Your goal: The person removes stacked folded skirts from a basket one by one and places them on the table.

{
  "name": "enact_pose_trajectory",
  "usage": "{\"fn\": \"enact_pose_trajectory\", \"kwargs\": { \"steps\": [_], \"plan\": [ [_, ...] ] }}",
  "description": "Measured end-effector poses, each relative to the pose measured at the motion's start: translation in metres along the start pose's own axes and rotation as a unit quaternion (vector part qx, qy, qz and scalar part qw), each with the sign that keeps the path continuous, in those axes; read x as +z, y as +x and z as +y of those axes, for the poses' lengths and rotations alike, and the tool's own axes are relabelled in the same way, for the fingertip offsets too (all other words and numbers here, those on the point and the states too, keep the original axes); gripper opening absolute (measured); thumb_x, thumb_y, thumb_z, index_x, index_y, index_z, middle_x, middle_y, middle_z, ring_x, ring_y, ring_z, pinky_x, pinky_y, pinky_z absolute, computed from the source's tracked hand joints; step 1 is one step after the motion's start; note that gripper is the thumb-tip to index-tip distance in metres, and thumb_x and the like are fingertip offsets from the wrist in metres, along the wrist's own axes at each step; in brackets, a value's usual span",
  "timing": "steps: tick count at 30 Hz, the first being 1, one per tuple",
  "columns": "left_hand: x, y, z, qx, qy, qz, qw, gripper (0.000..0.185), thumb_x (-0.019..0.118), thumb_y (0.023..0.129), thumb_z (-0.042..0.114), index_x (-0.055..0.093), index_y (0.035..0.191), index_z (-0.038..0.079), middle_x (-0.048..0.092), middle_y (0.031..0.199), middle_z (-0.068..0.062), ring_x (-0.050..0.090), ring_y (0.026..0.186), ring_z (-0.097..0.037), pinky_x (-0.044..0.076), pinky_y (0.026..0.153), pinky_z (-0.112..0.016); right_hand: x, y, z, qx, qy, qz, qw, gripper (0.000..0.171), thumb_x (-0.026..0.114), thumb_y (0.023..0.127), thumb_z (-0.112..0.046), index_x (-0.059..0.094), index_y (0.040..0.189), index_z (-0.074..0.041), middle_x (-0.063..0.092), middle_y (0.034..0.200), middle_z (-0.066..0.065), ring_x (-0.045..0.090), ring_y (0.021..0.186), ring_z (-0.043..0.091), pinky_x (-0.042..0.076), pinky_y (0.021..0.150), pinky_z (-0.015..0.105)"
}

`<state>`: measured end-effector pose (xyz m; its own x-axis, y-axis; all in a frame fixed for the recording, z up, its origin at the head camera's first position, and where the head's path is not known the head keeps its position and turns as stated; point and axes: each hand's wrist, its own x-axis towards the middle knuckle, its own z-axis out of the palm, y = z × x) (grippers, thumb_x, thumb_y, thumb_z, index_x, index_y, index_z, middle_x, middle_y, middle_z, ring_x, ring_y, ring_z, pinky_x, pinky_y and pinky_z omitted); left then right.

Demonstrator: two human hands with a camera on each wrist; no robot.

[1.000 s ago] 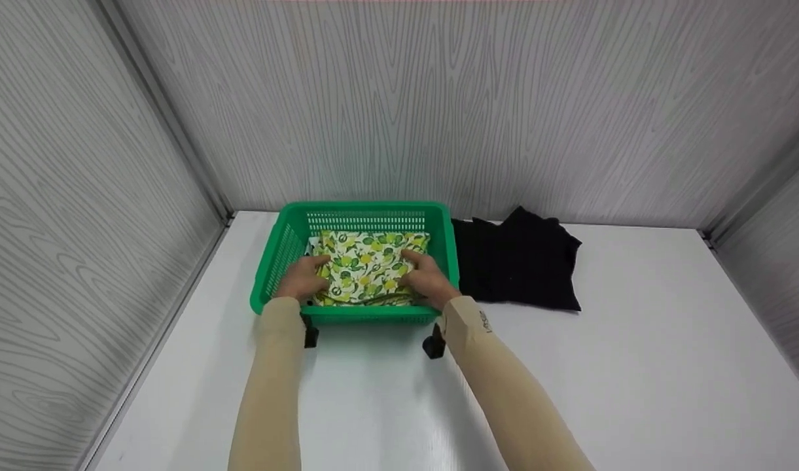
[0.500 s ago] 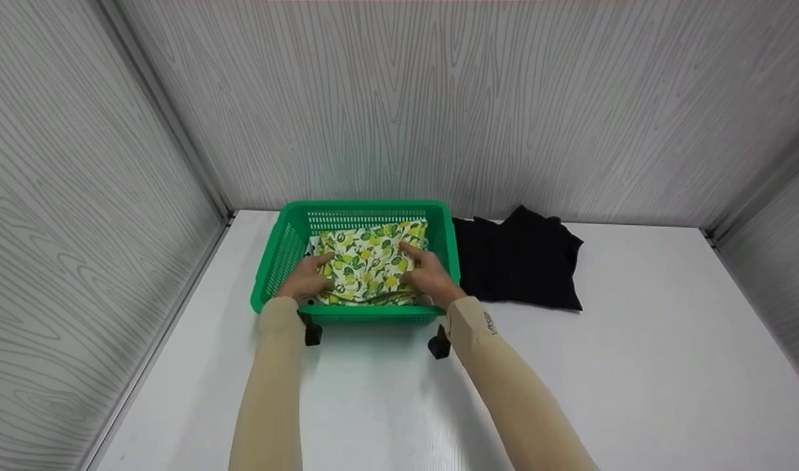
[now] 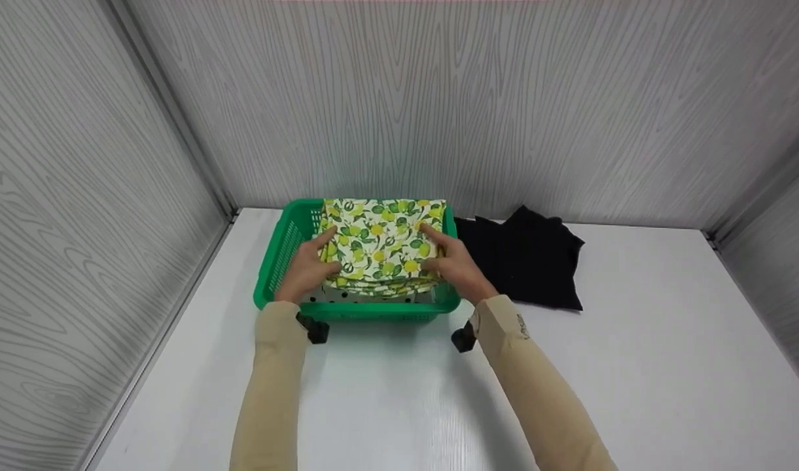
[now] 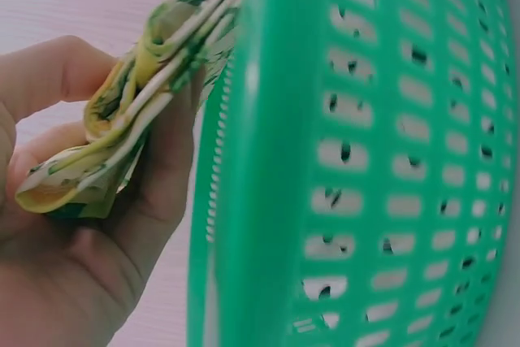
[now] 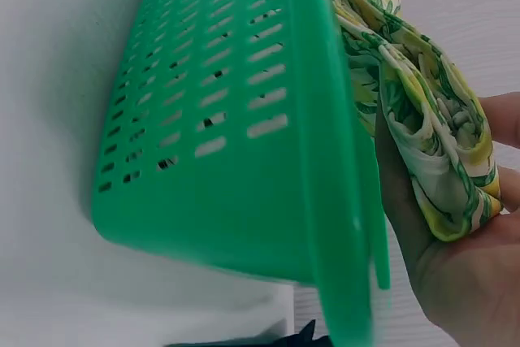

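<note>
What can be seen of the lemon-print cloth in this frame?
The lemon-print cloth is a white fabric printed with yellow lemons and green leaves, folded into a flat stack of several layers. It is held above the green basket, roughly level, tipped slightly toward the camera. The left hand grips its left edge and the right hand its right edge, thumbs on top. The wrist views show the folded layers pinched between thumb and fingers.

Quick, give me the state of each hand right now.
Left hand: closed, gripping the left edge of the folded lemon-print cloth above the green basket.
Right hand: closed, gripping the cloth's right edge.
</note>
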<state>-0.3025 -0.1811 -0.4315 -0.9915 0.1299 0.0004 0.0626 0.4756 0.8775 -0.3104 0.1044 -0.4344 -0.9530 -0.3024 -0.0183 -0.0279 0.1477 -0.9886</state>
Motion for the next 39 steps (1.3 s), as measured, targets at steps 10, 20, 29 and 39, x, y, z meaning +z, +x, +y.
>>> {"fn": "enact_pose_trajectory", "kwargs": {
  "steps": [10, 20, 29, 39],
  "plan": [
    [0.021, -0.016, 0.013, 0.051, -0.083, 0.011, 0.9951, 0.079, 0.058, 0.089, -0.005, 0.031, 0.16, 0.014, 0.026, 0.165, -0.011, 0.025, 0.046, -0.01, 0.033, 0.053, -0.03, -0.026, -0.018, 0.001, -0.003, 0.024, -0.017, 1.0, 0.084, 0.059, 0.087, 0.01, 0.032, 0.161, -0.018, 0.034, 0.16, 0.005, 0.048, 0.123, 0.023, 0.042, 0.101, 0.033],
    [0.045, -0.028, 0.018, 0.085, -0.122, 0.009, 0.9888, 0.078, 0.059, 0.09, -0.003, 0.03, 0.16, 0.014, 0.025, 0.166, -0.007, 0.042, 0.13, -0.022, 0.033, 0.056, -0.032, -0.052, -0.045, 0.006, -0.034, 0.034, -0.023, 0.999, 0.083, 0.061, 0.086, 0.012, 0.032, 0.161, -0.014, 0.033, 0.161, 0.005, 0.049, 0.115, 0.022, 0.046, 0.093, 0.026],
    [0.069, -0.035, 0.023, 0.108, -0.138, 0.014, 0.9845, 0.077, 0.061, 0.088, -0.004, 0.033, 0.159, 0.009, 0.029, 0.164, -0.009, 0.017, 0.153, -0.025, 0.041, 0.076, -0.034, -0.067, -0.07, 0.01, -0.065, 0.051, -0.017, 0.996, 0.084, 0.061, 0.085, 0.013, 0.031, 0.16, -0.008, 0.037, 0.156, 0.013, 0.055, 0.103, 0.021, 0.05, 0.086, 0.025],
    [0.102, -0.045, 0.028, 0.128, -0.149, -0.02, 0.9802, 0.079, 0.062, 0.085, -0.004, 0.032, 0.158, 0.003, 0.029, 0.163, -0.014, 0.018, 0.152, -0.03, 0.031, 0.109, -0.047, -0.089, -0.107, 0.022, -0.068, 0.035, 0.004, 0.997, 0.083, 0.059, 0.087, 0.016, 0.027, 0.16, -0.005, 0.03, 0.162, 0.015, 0.056, 0.11, 0.017, 0.051, 0.087, 0.025]
  ]
}}
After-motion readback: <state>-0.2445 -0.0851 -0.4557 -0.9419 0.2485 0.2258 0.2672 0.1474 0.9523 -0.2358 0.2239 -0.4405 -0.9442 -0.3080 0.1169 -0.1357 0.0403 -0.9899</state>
